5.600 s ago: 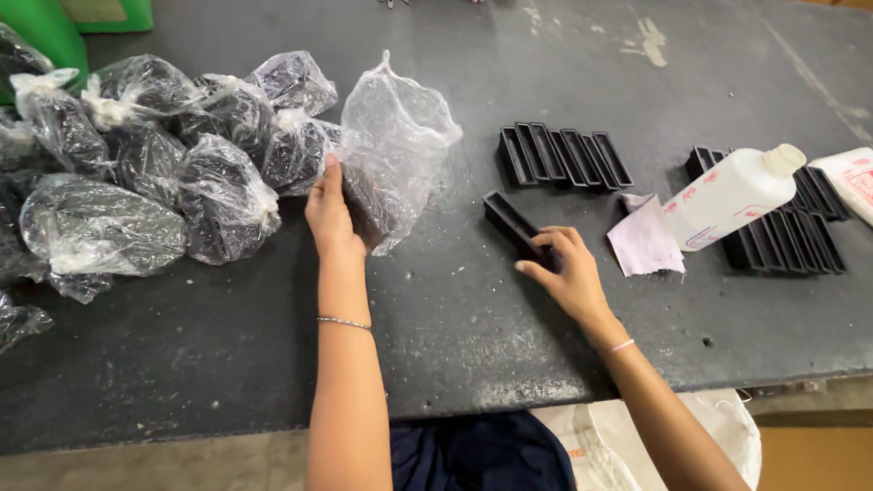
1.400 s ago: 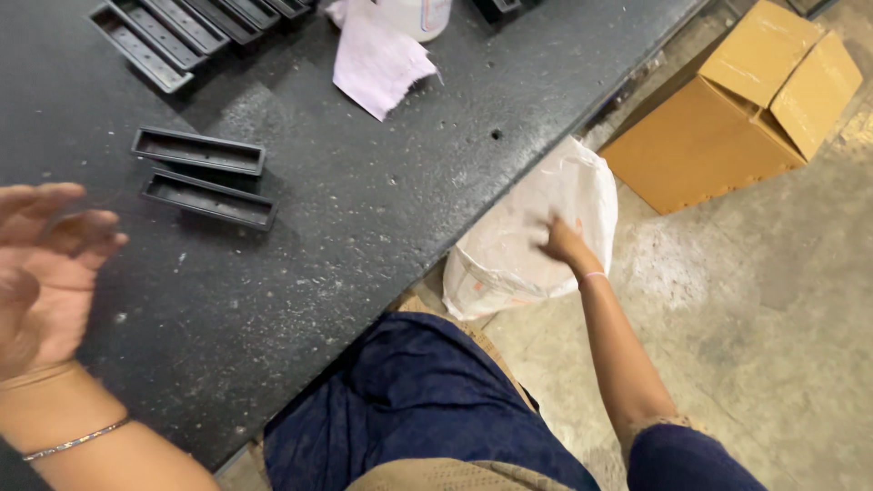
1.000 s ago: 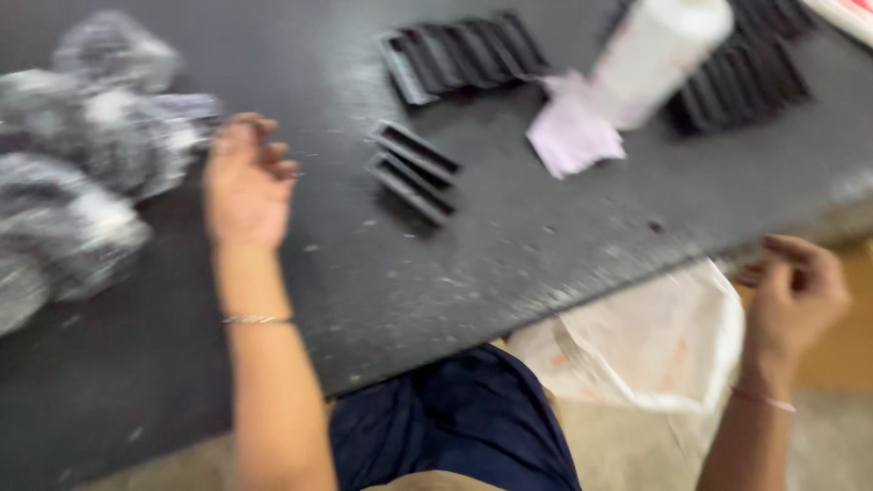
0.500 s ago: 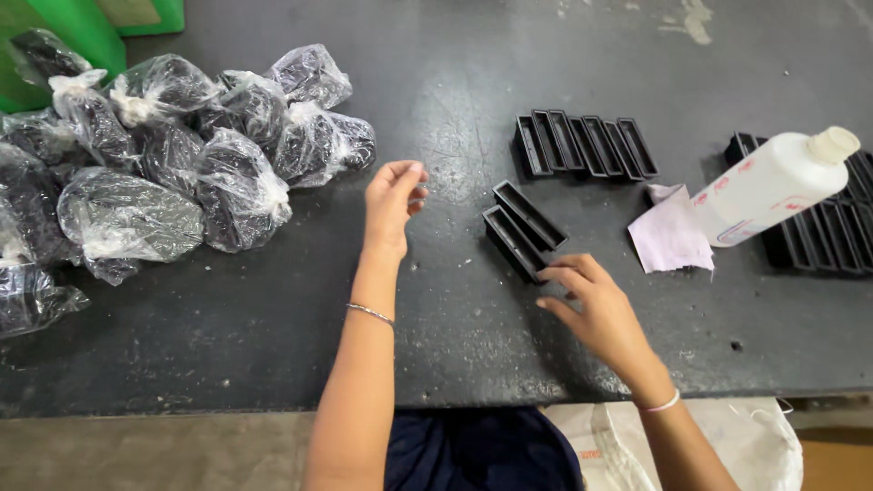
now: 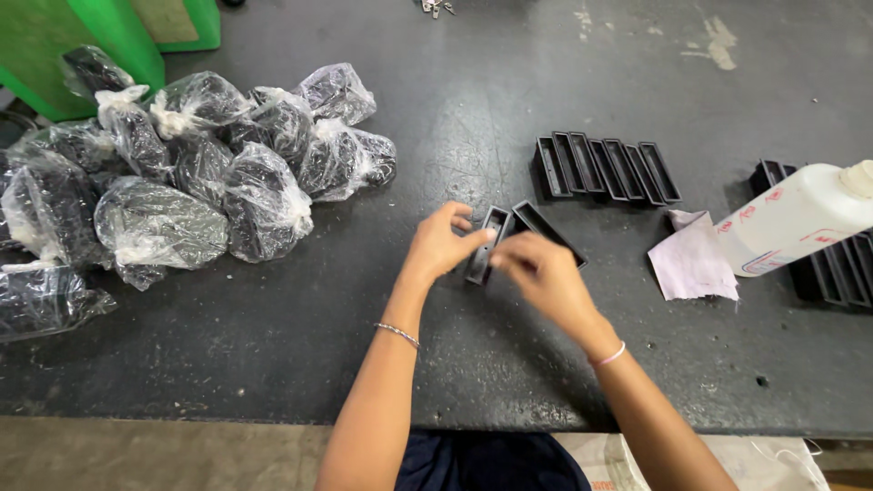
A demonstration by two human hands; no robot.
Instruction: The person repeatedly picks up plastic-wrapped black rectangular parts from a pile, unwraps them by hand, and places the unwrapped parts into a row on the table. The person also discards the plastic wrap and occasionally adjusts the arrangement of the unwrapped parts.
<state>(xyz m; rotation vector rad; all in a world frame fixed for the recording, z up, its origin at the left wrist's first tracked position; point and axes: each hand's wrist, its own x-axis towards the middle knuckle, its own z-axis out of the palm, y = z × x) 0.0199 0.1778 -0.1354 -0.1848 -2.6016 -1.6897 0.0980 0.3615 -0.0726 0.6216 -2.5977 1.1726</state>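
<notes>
Both hands meet over the middle of the dark table [image 5: 273, 364], toward its near edge.

Left hand [image 5: 438, 250]: fingers curled, thumb and forefinger pinching the near end of one black rectangular tray [image 5: 484, 245]. The tray is tilted off the surface, open side up.

Right hand [image 5: 543, 273]: fingers bent, fingertips at the same tray's end, just beside the left hand's. Can't tell if it actually grips the tray or only touches it.

A second black tray [image 5: 548, 234] lies flat just right of the held one, partly hidden by the right hand. So 2 loose trays at the hands.

Row of trays [image 5: 605, 169] further back, right of centre: 5 counted, side by side, touching, long sides parallel.

Another tray stack [image 5: 837, 268] at the right edge, mostly behind the bottle; count not readable.

1 white plastic bottle [image 5: 800, 220] lying on its side across that stack, cap end toward the right edge.

1 pale pink cloth [image 5: 693, 264], crumpled, just left of the bottle's base, touching it.

Left half of the table: pile of tied clear plastic bags [image 5: 195, 173] filled with dark parts. About 11 visible; some overlap, so the count is approximate.

Far left corner: green bin [image 5: 82, 36].

Each wrist wears 1 thin bracelet.
</notes>
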